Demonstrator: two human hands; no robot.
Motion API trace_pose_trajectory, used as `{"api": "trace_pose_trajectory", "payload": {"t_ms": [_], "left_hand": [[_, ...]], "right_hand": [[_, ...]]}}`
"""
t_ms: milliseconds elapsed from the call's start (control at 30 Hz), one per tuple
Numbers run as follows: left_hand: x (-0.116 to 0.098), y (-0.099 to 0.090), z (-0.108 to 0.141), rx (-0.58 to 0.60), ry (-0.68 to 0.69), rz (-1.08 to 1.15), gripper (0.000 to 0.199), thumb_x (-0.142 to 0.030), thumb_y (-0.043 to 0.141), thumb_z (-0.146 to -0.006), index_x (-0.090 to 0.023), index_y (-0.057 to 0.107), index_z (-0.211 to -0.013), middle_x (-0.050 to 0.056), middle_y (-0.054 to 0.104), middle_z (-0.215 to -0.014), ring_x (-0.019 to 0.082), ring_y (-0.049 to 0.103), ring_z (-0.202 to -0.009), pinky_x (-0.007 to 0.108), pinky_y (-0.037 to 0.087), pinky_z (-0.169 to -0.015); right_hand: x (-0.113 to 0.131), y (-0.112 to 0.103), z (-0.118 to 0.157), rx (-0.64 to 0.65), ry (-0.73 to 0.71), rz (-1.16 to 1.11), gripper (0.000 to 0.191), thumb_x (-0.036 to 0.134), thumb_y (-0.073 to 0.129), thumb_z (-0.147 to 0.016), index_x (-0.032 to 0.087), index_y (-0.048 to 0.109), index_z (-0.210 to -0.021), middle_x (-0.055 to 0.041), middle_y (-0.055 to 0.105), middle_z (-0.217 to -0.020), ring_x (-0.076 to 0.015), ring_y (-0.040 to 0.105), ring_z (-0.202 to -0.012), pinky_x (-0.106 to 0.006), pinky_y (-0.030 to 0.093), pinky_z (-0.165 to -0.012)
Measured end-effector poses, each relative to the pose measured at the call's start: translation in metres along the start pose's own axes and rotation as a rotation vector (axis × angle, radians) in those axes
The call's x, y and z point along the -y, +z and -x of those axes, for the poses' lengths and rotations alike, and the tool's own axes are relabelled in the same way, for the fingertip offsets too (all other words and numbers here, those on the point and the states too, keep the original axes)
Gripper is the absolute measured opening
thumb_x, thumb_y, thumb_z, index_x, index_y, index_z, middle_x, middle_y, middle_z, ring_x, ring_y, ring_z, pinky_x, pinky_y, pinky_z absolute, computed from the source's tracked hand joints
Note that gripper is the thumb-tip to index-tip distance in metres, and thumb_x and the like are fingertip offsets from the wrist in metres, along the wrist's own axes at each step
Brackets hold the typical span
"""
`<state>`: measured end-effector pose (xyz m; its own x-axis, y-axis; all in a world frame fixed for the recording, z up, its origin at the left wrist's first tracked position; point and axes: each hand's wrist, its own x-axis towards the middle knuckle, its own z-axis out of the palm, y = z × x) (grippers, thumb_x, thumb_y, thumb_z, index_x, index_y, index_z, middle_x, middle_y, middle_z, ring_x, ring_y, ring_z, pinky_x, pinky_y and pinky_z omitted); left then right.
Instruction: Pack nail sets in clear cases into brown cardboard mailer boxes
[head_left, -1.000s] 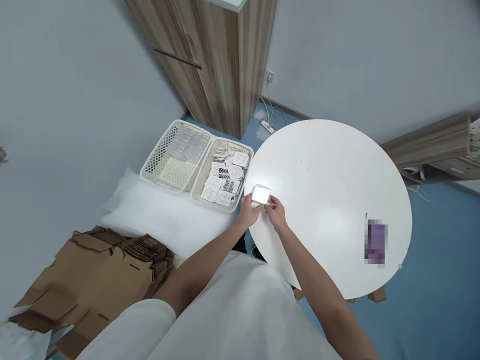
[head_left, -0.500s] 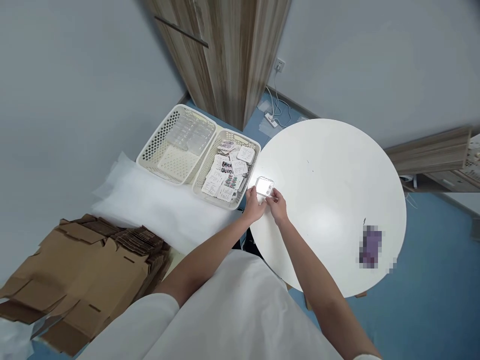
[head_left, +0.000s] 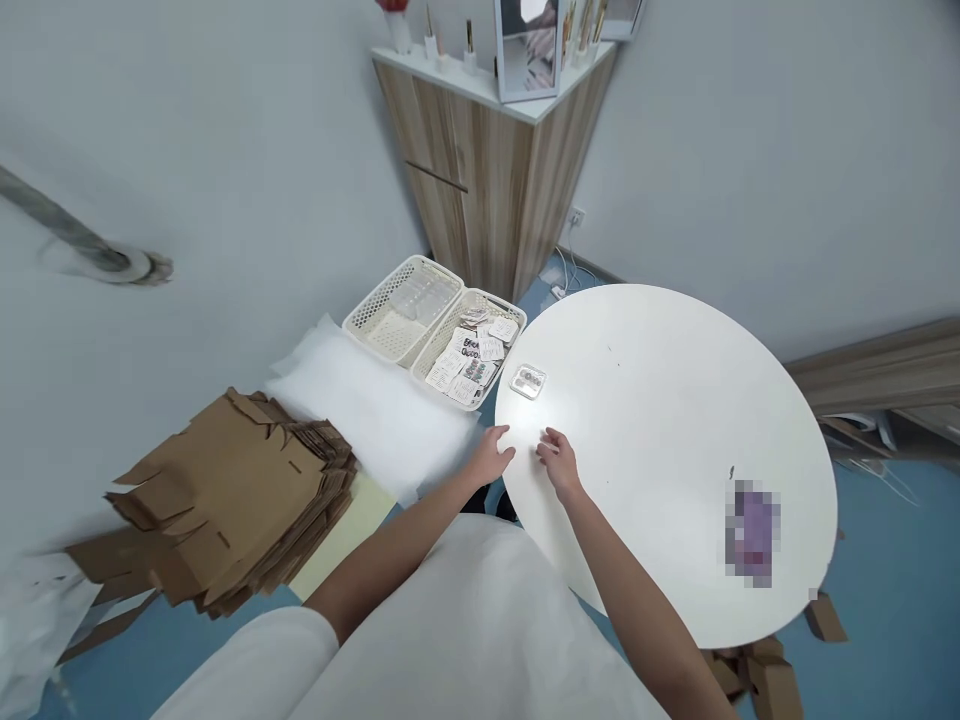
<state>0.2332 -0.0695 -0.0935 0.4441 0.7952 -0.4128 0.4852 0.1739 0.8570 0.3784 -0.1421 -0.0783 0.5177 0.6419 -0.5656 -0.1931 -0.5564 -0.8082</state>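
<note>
A small clear case (head_left: pixel 528 381) lies on the round white table (head_left: pixel 675 400), near its left edge. My left hand (head_left: pixel 490 455) is at the table's left edge, below the case, with thumb and fingers apart and nothing in it. To its right, my right hand (head_left: pixel 559 460) hovers over the table with its fingers partly curled and apart, holding nothing. Neither hand touches the case. Left of the table, a white basket (head_left: pixel 469 404) holds many printed cards. Another white basket (head_left: pixel 360 318) beside it holds clear plastic cases.
Flattened brown cardboard (head_left: pixel 225 480) is stacked at the left, beside white foam sheets (head_left: pixel 382 420). A pixelated purple item (head_left: pixel 754 530) lies on the table's right part. Behind the baskets stands a wooden cabinet (head_left: pixel 480 200) with a framed mirror on top.
Both hands have let go of the clear case and drawn back towards my body, leaving it on the table. The view has tilted up, showing the cabinet top.
</note>
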Motion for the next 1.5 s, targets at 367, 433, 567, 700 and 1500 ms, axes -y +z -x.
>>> {"api": "trace_pose_trajectory", "payload": {"t_ms": [367, 433, 567, 700, 1500], "left_hand": [[0.033, -0.02, 0.097, -0.014, -0.156, -0.016, 0.039, -0.032, 0.057, -0.071, -0.016, 0.055, -0.107, 0.011, 0.06, -0.105, 0.02, 0.058, -0.09, 0.033, 0.045, -0.082], [0.037, -0.021, 0.107, -0.02, -0.173, -0.035, 0.041, -0.033, 0.057, -0.07, -0.016, 0.055, -0.108, 0.011, 0.061, -0.104, 0.02, 0.059, -0.087, 0.032, 0.045, -0.08], [0.043, -0.025, 0.117, -0.029, -0.172, -0.059, 0.042, -0.033, 0.057, -0.069, -0.015, 0.056, -0.107, 0.011, 0.062, -0.102, 0.02, 0.059, -0.085, 0.032, 0.046, -0.078], [0.047, -0.039, 0.118, -0.103, -0.165, -0.043, 0.039, -0.033, 0.057, -0.07, -0.018, 0.057, -0.105, 0.01, 0.062, -0.101, 0.021, 0.06, -0.087, 0.033, 0.046, -0.078], [0.113, -0.155, 0.042, -0.313, -0.325, 0.412, 0.061, -0.054, 0.047, -0.075, -0.02, 0.038, -0.125, 0.01, 0.014, -0.144, 0.021, 0.013, -0.132, 0.036, 0.013, -0.107]], "right_hand": [[-0.034, -0.02, 0.061, 0.269, -0.03, 0.039, 0.035, 0.038, 0.057, -0.066, 0.019, 0.059, -0.094, -0.0062, 0.061, -0.088, -0.0155, 0.059, -0.07, -0.03, 0.046, -0.064], [-0.038, -0.019, 0.064, 0.296, -0.032, 0.072, 0.034, 0.039, 0.056, -0.066, 0.019, 0.059, -0.094, -0.0056, 0.061, -0.086, -0.0157, 0.059, -0.07, -0.03, 0.046, -0.064], [-0.042, -0.01, 0.06, 0.362, -0.058, 0.108, 0.034, 0.036, 0.055, -0.066, 0.018, 0.058, -0.094, -0.0003, 0.059, -0.066, -0.0152, 0.057, -0.064, -0.03, 0.046, -0.065], [-0.037, 0.012, 0.05, 0.493, -0.115, 0.161, 0.034, 0.037, 0.054, -0.068, 0.017, 0.057, -0.095, 0.0035, 0.053, -0.053, -0.0151, 0.056, -0.058, -0.032, 0.046, -0.065], [-0.002, 0.237, -0.021, 0.612, -0.489, 1.13, 0.06, 0.028, 0.047, -0.075, 0.012, 0.032, -0.13, -0.0147, 0.018, -0.143, -0.0307, 0.009, -0.132, -0.048, 0.024, -0.1]]}}
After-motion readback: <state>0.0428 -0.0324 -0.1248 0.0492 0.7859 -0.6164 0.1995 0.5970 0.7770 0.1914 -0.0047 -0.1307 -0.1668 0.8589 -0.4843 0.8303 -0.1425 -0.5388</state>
